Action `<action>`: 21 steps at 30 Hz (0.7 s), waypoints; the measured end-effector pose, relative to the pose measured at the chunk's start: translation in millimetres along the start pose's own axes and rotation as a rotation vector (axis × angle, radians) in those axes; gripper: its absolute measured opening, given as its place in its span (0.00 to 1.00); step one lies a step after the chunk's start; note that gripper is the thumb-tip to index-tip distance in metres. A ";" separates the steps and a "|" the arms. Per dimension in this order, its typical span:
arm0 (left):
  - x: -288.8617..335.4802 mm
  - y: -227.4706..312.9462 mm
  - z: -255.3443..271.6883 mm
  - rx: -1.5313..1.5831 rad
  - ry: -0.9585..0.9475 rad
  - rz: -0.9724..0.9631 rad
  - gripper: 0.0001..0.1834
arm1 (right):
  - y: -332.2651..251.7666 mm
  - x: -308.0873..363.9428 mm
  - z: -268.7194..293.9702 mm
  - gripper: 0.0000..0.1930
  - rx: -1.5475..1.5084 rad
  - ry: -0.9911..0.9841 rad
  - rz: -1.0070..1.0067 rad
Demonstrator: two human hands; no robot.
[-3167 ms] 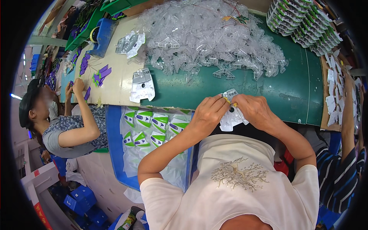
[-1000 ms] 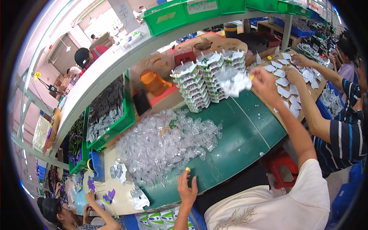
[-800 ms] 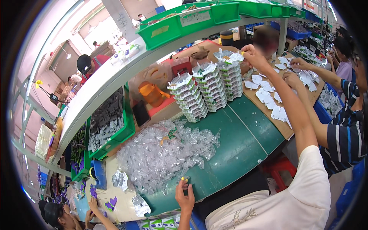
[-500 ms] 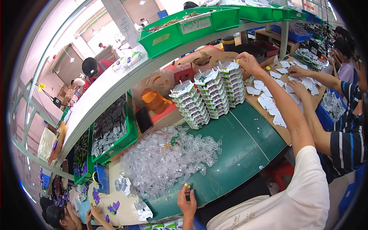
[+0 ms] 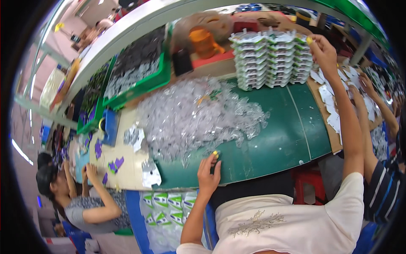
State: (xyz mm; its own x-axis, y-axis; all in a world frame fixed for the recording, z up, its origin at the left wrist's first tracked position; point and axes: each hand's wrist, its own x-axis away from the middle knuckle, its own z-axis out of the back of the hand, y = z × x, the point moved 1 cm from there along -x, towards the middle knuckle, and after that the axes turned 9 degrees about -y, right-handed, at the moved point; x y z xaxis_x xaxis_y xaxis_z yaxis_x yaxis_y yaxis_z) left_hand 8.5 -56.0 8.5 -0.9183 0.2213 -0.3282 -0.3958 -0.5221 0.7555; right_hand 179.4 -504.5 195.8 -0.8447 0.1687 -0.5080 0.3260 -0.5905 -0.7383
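Observation:
My left hand (image 5: 208, 172) is curled over the near edge of the green table mat, just below a big heap of clear plastic parts (image 5: 186, 114). Its thumb and forefinger bend toward each other, and something yellow sits at a fingertip; whether a small part is between them I cannot make out. My right hand (image 5: 325, 51) reaches far out to the upper right end of several stacked white plastic housings (image 5: 270, 59), standing in three columns. Its fingers are bent in beside the top of the right column, with yellow at the tip too. What they grip is hidden.
White flat parts (image 5: 330, 106) cover a brown board at the right, where a co-worker's hands work. Left stand a green bin of grey parts (image 5: 135, 80) and a blue tape dispenser (image 5: 111, 129). An orange jug (image 5: 203, 42) stands behind the heap. Another person sits lower left.
The head view has tilted downward and turned, so the table appears higher and more of my shirt shows. Both hands stay near the same places, by the heap and the stacks.

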 end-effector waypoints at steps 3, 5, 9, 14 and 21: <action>3.9 -4.2 2.4 0.000 0.013 0.009 0.19 | -41.0 49.6 -67.9 0.07 -0.144 -0.412 -0.015; 4.9 -4.0 3.9 0.020 0.013 -0.012 0.18 | -60.0 77.9 -110.3 0.06 -0.083 -0.649 0.085; 7.6 -4.1 2.1 0.010 0.017 -0.034 0.17 | -64.7 98.4 -187.3 0.07 -0.074 -0.836 0.062; 6.4 -1.3 2.7 0.030 0.010 -0.029 0.14 | -63.2 88.2 -266.5 0.10 -0.088 -0.746 0.111; 9.1 -4.7 3.5 0.067 0.031 -0.038 0.14 | -66.3 78.0 -306.3 0.07 0.119 -0.683 0.416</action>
State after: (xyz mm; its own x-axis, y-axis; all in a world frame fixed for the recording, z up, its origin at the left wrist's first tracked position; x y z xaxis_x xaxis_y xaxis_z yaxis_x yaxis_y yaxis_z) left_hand 2.0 -48.7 4.0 -0.9026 0.2136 -0.3737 -0.4304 -0.4571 0.7783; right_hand 222.0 -210.5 69.3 -0.7495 -0.5802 -0.3188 0.6559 -0.5854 -0.4766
